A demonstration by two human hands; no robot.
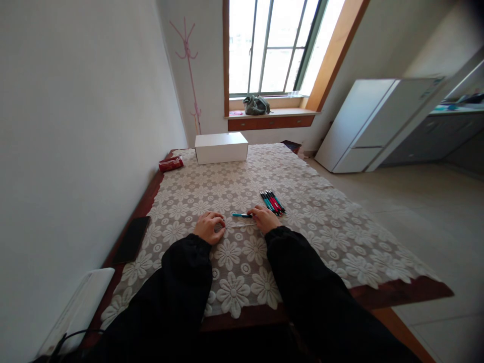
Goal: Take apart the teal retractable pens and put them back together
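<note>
Your right hand (264, 219) has its fingertips at the right, dark end of the teal pen (241, 215), apparently touching it, though you cannot tell from here whether that grip pinches the barrel or merely rests on it. Your left hand (208, 227) is curled with thumb and forefinger near each other beside the left end of a thin pale line (242, 225); whether that grip closes on anything, you cannot tell. The pale line runs across just on the near side of the pen, between your two hands, and it is too fine to name. To handle this well, a light, level touch on the pen is probably best, since a round barrel can roll and the raised flowers of the lace cloth (228, 253) may catch its end. Moving both hands gently and evenly seems wise, so that the thin piece is neither tugged nor bent. Just beyond your right hand, on its far side, the row of pens (273, 202) lies side by side on the covered surface; a low wrist could brush them askew, so give them room. Farther out, the white box (221, 148) stands at the far end, well apart from your fingers.
</note>
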